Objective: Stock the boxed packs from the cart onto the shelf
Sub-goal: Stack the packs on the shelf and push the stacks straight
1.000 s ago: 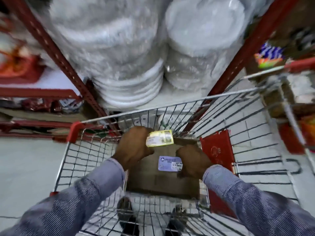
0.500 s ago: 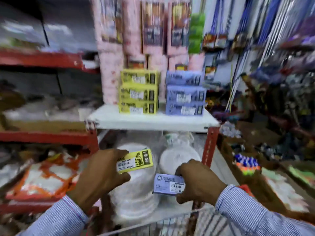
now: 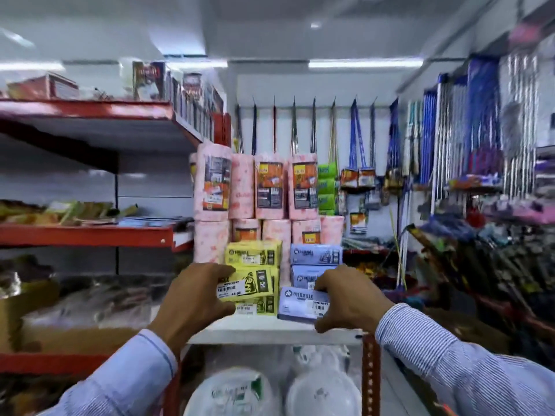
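White shelf [image 3: 270, 333] sits just under and ahead of both hands, with pink rolls [image 3: 271, 187] stacked behind, a yellow stack [image 3: 253, 253] beyond the left hand, a blue stack [image 3: 315, 255] beyond the right. Left hand [image 3: 195, 298] grips a yellow pack [image 3: 246, 285] against the yellow stack. Right hand [image 3: 351, 298] grips a blue pack [image 3: 300, 303] low at the shelf's front, before the blue stack.

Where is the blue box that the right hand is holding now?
In the head view, right of centre: the blue box is in the right hand, above the white shelf, before the blue stack.
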